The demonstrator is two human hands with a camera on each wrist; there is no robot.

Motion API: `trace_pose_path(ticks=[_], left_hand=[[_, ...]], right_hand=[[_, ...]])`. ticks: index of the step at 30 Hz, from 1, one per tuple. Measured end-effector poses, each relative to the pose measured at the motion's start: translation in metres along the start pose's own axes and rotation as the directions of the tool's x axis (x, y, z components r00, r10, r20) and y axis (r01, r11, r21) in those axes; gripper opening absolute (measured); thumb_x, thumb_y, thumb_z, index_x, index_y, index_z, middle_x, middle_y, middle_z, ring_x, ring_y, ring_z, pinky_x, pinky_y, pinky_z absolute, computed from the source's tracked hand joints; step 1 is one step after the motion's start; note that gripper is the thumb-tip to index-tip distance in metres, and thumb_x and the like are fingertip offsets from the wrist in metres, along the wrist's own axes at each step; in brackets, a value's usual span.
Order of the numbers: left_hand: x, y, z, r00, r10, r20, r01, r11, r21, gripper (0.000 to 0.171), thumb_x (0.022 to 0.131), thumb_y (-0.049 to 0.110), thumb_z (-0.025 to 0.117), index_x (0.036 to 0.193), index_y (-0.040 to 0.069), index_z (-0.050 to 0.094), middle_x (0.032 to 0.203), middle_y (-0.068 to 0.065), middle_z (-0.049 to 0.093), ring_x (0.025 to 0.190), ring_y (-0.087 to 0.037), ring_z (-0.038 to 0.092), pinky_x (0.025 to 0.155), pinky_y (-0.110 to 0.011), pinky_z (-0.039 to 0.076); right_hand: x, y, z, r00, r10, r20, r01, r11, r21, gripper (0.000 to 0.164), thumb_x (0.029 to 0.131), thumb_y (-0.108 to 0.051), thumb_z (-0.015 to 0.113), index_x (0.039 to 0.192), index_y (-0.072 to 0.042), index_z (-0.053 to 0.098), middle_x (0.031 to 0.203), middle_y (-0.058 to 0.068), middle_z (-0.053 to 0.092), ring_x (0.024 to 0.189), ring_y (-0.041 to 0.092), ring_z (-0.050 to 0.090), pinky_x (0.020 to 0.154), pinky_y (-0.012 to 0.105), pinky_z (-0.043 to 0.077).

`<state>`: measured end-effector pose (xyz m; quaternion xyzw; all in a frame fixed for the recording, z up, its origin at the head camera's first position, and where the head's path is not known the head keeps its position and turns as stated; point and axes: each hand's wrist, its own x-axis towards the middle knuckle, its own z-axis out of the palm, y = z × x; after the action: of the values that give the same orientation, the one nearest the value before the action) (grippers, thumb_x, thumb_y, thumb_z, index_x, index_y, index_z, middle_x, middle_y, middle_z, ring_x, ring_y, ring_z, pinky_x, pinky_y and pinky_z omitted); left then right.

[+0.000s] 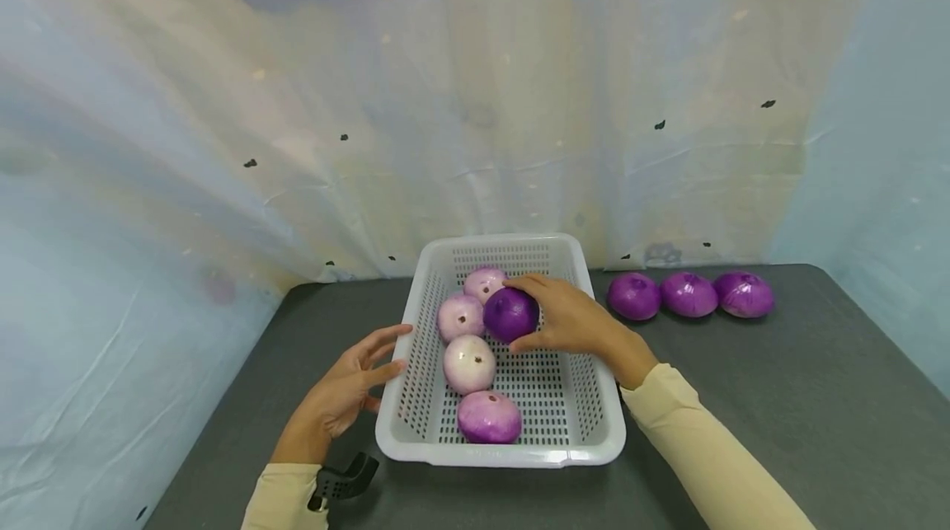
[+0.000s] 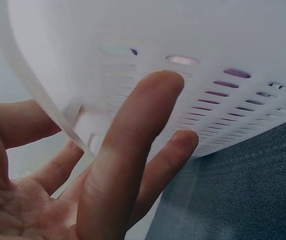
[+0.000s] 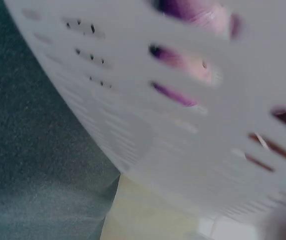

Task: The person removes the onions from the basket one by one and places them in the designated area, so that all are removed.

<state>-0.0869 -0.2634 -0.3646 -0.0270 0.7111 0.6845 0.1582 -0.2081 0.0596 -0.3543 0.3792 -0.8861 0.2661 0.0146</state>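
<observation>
My right hand reaches into a white slotted basket and grips a dark purple onion between thumb and fingers. Several paler onions sit in a column along the basket's left half, one a whitish onion and the nearest a pink-purple onion. At the basket's left side is my left hand, its fingers extended at the rim; in the left wrist view the fingertips are right at the slotted wall. The right wrist view looks at the basket's outer wall, with purple showing through slots and the right hand mostly hidden.
Three purple onions stand in a row on the dark table right of the basket: a left onion, a middle onion and a right onion. A pale patterned curtain hangs behind the table and along its sides.
</observation>
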Motion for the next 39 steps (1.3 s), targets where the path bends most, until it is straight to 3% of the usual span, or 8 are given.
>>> trace_pose_path(ticks=[11,20,32,39], left_hand=[[0.001,-0.001,0.000,1.000,0.006,0.012,-0.006,1.000,0.002,0.064,0.099,0.019,0.063,0.154,0.019,0.033,0.163,-0.015,0.022,0.110,-0.027,0.066,0.076,-0.053,0.060],[0.000,0.000,0.002,1.000,0.000,-0.008,0.000,1.000,-0.006,0.062,0.098,0.017,0.064,0.153,0.019,0.035,0.163,-0.012,0.022,0.109,-0.027,0.067,0.076,-0.052,0.061],[-0.001,0.002,0.001,1.000,0.023,0.010,-0.023,1.000,0.001,0.062,0.099,0.016,0.062,0.154,0.016,0.032,0.164,-0.015,0.020,0.108,-0.027,0.067,0.076,-0.053,0.060],[-0.003,0.002,0.002,0.999,0.030,0.016,-0.030,1.000,0.001,0.064,0.099,0.016,0.062,0.155,0.013,0.030,0.165,-0.016,0.017,0.110,-0.028,0.067,0.076,-0.052,0.060]], right_hand=[[-0.023,-0.002,-0.027,0.997,0.054,-0.063,-0.045,0.989,0.139,0.095,0.069,-0.054,0.087,0.149,-0.024,0.045,0.148,0.003,0.049,0.130,0.027,0.053,0.102,0.054,0.050],[-0.060,0.031,-0.062,0.981,0.125,-0.149,-0.100,0.981,0.164,0.092,0.075,-0.042,0.086,0.152,-0.018,0.040,0.147,0.013,0.048,0.122,0.037,0.057,0.093,0.060,0.053],[-0.116,0.061,-0.105,0.933,0.252,-0.257,-0.237,0.967,0.090,0.087,0.079,-0.038,0.084,0.152,-0.021,0.040,0.145,0.019,0.046,0.120,0.044,0.052,0.088,0.070,0.048],[-0.151,0.091,-0.118,0.893,0.350,-0.284,-0.350,0.935,0.053,0.088,0.080,-0.037,0.083,0.154,-0.023,0.038,0.146,0.021,0.044,0.116,0.043,0.050,0.082,0.068,0.048]])
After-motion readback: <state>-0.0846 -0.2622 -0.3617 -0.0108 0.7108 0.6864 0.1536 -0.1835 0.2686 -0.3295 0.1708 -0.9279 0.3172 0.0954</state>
